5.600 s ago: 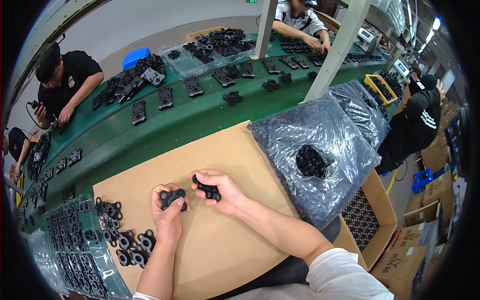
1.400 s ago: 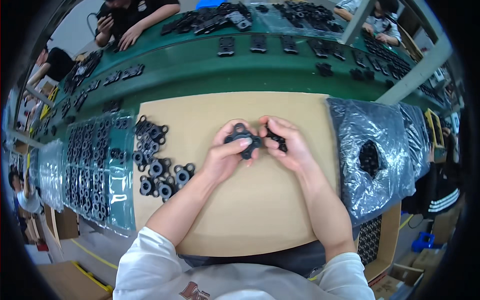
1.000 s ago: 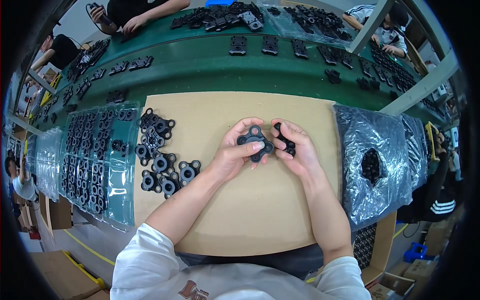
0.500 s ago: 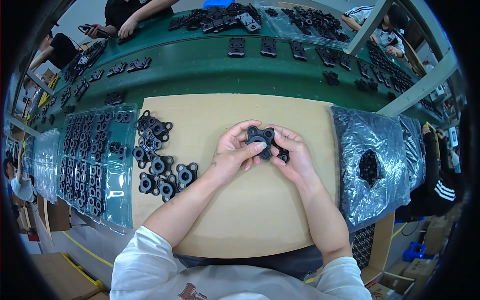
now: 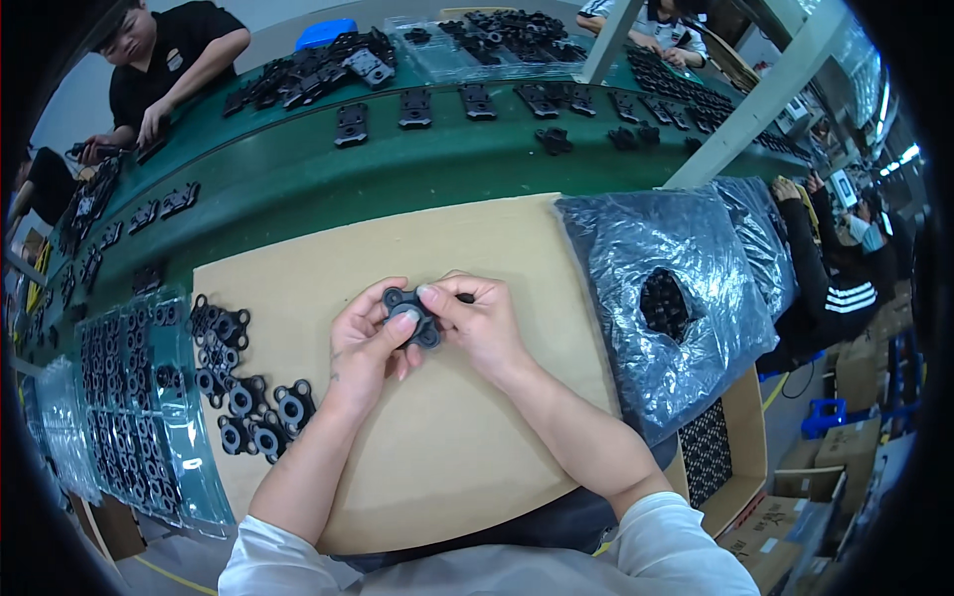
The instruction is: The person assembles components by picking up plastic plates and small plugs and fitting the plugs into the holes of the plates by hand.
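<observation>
Gripping a black lobed part (image 5: pixel 424 330) over the cardboard sheet (image 5: pixel 477 457), the left hand (image 5: pixel 368 343) is clamped on it, thumb flat on its face. The right hand (image 5: pixel 479 320) touches its edge with the thumb and is closed around a second dark piece (image 5: pixel 465 297), only the end of which shows. The part is matte black with rounded lobes, one pierced by a round hole; its middle is partly under the left thumb.

On the sheet's left side lie loose black parts (image 5: pixel 295 405): four ringed ones sit lowest, while those above overlap too closely to count. Left of them, a clear tray (image 5: pixel 204 472) holds similar pieces in rows. Rightward, an open carton (image 5: pixel 747 427) contains black pieces beneath one of two plastic bags (image 5: pixel 636 258); its torn hole shows black contents.

Farther, three flat plates (image 5: pixel 415 107) stand spaced on the green belt (image 5: pixel 298 179). Beyond, another clear tray (image 5: pixel 412 62) carries heaped black pieces.
</observation>
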Tool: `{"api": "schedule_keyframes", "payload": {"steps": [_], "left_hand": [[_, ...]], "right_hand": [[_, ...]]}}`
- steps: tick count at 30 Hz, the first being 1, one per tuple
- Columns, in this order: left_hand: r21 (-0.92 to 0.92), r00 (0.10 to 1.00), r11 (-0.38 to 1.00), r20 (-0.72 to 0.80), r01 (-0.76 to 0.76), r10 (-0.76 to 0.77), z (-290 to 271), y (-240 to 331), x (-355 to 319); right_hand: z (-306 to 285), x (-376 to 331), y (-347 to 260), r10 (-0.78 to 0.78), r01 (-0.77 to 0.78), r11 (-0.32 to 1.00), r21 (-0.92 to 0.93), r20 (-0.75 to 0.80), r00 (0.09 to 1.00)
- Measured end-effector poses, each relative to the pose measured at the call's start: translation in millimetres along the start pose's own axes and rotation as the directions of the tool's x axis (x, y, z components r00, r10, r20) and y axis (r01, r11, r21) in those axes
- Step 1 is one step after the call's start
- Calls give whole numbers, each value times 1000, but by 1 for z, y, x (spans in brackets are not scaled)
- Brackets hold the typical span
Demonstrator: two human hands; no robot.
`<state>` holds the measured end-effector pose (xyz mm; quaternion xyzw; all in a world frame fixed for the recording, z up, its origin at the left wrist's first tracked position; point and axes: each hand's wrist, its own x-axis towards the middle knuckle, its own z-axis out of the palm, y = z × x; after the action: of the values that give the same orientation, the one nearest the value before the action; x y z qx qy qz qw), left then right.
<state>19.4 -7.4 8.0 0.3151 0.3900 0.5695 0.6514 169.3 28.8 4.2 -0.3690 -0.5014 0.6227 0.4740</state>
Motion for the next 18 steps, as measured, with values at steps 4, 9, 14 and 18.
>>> {"api": "schedule_keyframes", "payload": {"steps": [4, 9, 14, 18], "left_hand": [[-38, 1000, 999, -8, -6, 6, 5, 0, 1], [-148, 993, 983, 28, -112, 117, -1, -3, 4], [-318, 988, 938, -110, -137, 107, -9, -3, 7], [-383, 990, 915, -115, -123, 85, -4, 1, 5]], "right_hand": [[-3, 3, -5, 211, -206, 932, 297, 17, 977], [-24, 16, -11, 279, -248, 639, 728, 81, 957], [-69, 27, -14, 268, 50, 477, 877, -200, 943], [-68, 24, -29, 284, 120, 558, 821, -325, 902]]}}
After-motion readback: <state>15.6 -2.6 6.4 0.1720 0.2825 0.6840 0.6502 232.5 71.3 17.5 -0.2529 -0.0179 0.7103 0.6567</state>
